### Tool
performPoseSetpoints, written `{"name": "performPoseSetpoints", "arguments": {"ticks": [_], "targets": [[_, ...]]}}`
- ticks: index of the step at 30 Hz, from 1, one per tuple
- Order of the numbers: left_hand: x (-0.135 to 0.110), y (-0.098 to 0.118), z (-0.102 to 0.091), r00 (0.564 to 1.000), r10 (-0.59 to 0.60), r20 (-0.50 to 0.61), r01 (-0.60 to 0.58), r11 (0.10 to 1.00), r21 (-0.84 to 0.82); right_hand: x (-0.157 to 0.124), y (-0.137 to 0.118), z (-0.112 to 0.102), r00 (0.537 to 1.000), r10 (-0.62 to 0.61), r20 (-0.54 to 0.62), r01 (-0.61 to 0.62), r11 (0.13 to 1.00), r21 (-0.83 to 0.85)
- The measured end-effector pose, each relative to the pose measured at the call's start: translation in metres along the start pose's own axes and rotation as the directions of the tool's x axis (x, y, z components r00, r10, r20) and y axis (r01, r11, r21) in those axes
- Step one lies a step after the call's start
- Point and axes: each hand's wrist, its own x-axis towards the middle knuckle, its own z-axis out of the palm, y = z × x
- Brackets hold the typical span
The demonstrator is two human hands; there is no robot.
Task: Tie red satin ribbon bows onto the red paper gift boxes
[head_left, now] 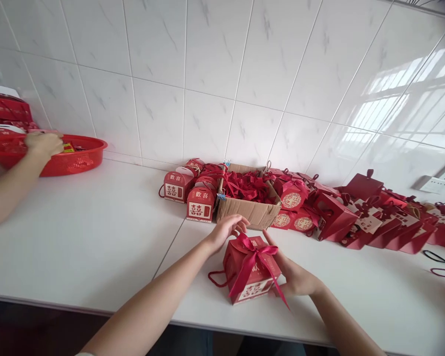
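- One red gift box (250, 274) sits on the white bench (96, 237), near its front edge and between our two hands.
- It's a squat red carton with a white label low on the front, printed with a red double-happiness sign.
- A satin ribbon bow (252, 252) is tied on top, with its tails trailing down the front.
- A red cord loop (217, 279) pokes out of the box's left side and lies on the bench.
- Our left hand (224, 230) is at the far top corner, fingers loosely curled, tips touching the box edge.
- Our right hand (294, 274) cups the right side, thumb raised beside the bow. The other fingers are hidden behind the box, so we cannot tell how they lie.
- Just behind stands one cardboard box (250, 210), heaped with red ribbons (244, 187).
- To its left we count at least three small labelled boxes (200, 203), bunched together.
- To its right are three boxes with round gold medallions (291, 200).
- Beyond them a long row of red boxes (356, 217) overlaps too much to count.
- One black loop (434, 256) lies on the bench at the far right.
- Far left there is one red basket (81, 158), with a co-worker's hand (44, 143) at its rim.
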Motion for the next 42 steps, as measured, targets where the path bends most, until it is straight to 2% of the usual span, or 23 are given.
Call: {"name": "performPoseSetpoints", "arguments": {"ticks": [4, 6, 7, 8, 9, 10, 12, 15, 16, 18, 19, 20, 23, 26, 28, 34, 39, 40, 42], "targets": [[0.002, -0.017, 0.006, 0.995, -0.097, -0.015, 0.098, 0.994, 0.055, -0.018, -0.002, 0.023, 0.978, 0.097, -0.184, -0.083, 0.993, 0.081], [0.004, -0.023, 0.009, 0.991, -0.133, -0.015, 0.133, 0.987, 0.088, -0.036, -0.002, 0.024, 0.939, 0.153, -0.308, -0.113, 0.983, 0.145], [0.005, -0.025, 0.01, 0.989, -0.148, -0.011, 0.149, 0.984, 0.1, -0.046, -0.001, 0.019, 0.899, 0.179, -0.4, -0.121, 0.979, 0.166], [0.006, -0.027, 0.011, 0.987, -0.162, -0.006, 0.162, 0.981, 0.109, -0.055, 0.0, 0.011, 0.836, 0.194, -0.514, -0.12, 0.977, 0.174], [0.008, -0.029, 0.011, 0.985, -0.171, -0.003, 0.17, 0.979, 0.115, -0.062, 0.0, 0.001, 0.749, 0.191, -0.635, -0.106, 0.98, 0.171], [0.009, -0.03, 0.012, 0.984, -0.176, -0.002, 0.175, 0.977, 0.119, -0.067, -0.001, -0.012, 0.64, 0.156, -0.752, -0.08, 0.987, 0.137], [0.011, -0.031, 0.011, 0.985, -0.174, -0.007, 0.173, 0.977, 0.122, -0.071, -0.007, -0.042, 0.379, 0.021, -0.925, -0.005, 1.0, 0.02], [0.011, -0.031, 0.009, 0.985, -0.17, -0.012, 0.17, 0.977, 0.126, -0.06, -0.021, -0.083, 0.077, -0.181, -0.98, 0.026, 0.983, -0.18], [0.01, -0.031, 0.009, 0.985, -0.172, -0.011, 0.172, 0.977, 0.128, -0.053, -0.025, -0.094, 0.004, -0.231, -0.973, 0.017, 0.973, -0.23], [0.009, -0.03, 0.008, 0.984, -0.177, -0.011, 0.176, 0.975, 0.134, -0.04, -0.03, -0.111, -0.112, -0.32, -0.941, 0.009, 0.946, -0.323], [0.009, -0.029, 0.008, 0.984, -0.177, -0.011, 0.177, 0.975, 0.137, -0.034, -0.03, -0.118, -0.145, -0.351, -0.925, -0.004, 0.935, -0.354], [0.009, -0.029, 0.007, 0.984, -0.177, -0.011, 0.176, 0.974, 0.141, -0.027, -0.029, -0.124, -0.168, -0.384, -0.908, -0.027, 0.923, -0.385], [0.01, -0.029, 0.006, 0.984, -0.177, -0.007, 0.176, 0.973, 0.148, -0.012, -0.02, -0.138, -0.189, -0.438, -0.879, -0.138, 0.898, -0.418], [0.01, -0.03, 0.005, 0.983, -0.182, 0.001, 0.18, 0.972, 0.15, -0.001, -0.01, -0.146, -0.216, -0.423, -0.88, -0.276, 0.891, -0.36], [0.01, -0.03, 0.005, 0.983, -0.185, 0.002, 0.183, 0.972, 0.151, 0.005, -0.005, -0.148, -0.214, -0.417, -0.884, -0.339, 0.88, -0.333], [0.01, -0.028, 0.005, 0.978, -0.21, 0.009, 0.206, 0.965, 0.162, 0.013, 0.002, -0.14, -0.216, -0.345, -0.913, -0.373, 0.894, -0.249], [0.009, -0.026, 0.006, 0.976, -0.216, 0.012, 0.211, 0.962, 0.173, 0.019, 0.005, -0.137, -0.186, -0.267, -0.946, -0.36, 0.914, -0.188], [0.009, -0.026, 0.006, 0.976, -0.216, 0.011, 0.21, 0.962, 0.174, 0.019, 0.005, -0.138, -0.159, -0.22, -0.963, -0.365, 0.919, -0.15], [0.008, -0.025, 0.006, 0.976, -0.219, 0.01, 0.213, 0.96, 0.18, 0.02, 0.005, -0.14, -0.065, -0.076, -0.995, -0.406, 0.913, -0.043]]}}
